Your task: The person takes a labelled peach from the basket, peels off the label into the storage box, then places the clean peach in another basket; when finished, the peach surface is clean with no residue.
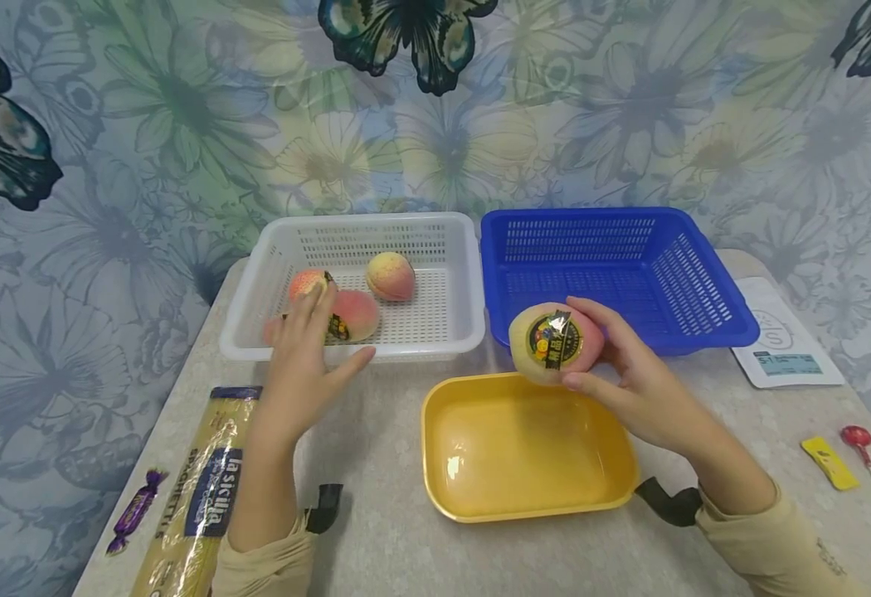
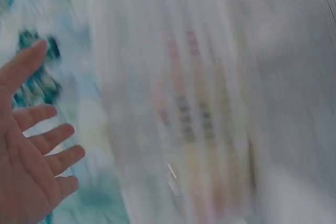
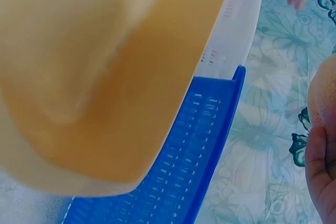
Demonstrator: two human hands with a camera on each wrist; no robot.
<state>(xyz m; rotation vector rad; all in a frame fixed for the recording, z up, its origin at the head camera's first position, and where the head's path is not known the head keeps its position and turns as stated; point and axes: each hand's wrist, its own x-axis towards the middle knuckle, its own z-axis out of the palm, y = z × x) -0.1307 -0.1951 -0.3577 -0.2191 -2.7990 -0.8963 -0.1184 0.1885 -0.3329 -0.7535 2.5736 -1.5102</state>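
Your right hand (image 1: 633, 377) has its grip wrapped round a labelled peach (image 1: 555, 342) — thumb underneath, fingers curled over the far side, the black-and-gold sticker facing you. The fruit sits in the air just above the far edge of the yellow tray (image 1: 480, 497), which lies directly below and toward you from that grip, and just in front of the blue basket (image 1: 734, 319), which stands beyond it on the worktop (image 1: 391, 539). In the right wrist view you see only a sliver of the peach (image 3: 321, 98) at the edge, the tray (image 3: 105, 77) and the basket wall (image 3: 194, 161).

Your left hand (image 1: 303, 365) is released — fingers straight and spread, holding nothing. It hovers over the near rim of the white basket (image 1: 450, 332), fingertips over the three peaches (image 1: 357, 315) lying inside; whether it touches one you cannot tell. The left wrist view is heavily blurred and shows little beyond the open palm (image 2: 26, 150).

To the near left of that hand lies a spaghetti packet (image 1: 197, 497), and further left a purple wrapped sweet (image 1: 133, 510). Well to the right of your right grip sit a white pouch (image 1: 782, 348), a yellow sachet (image 1: 829, 463) and a red lollipop (image 1: 857, 439).
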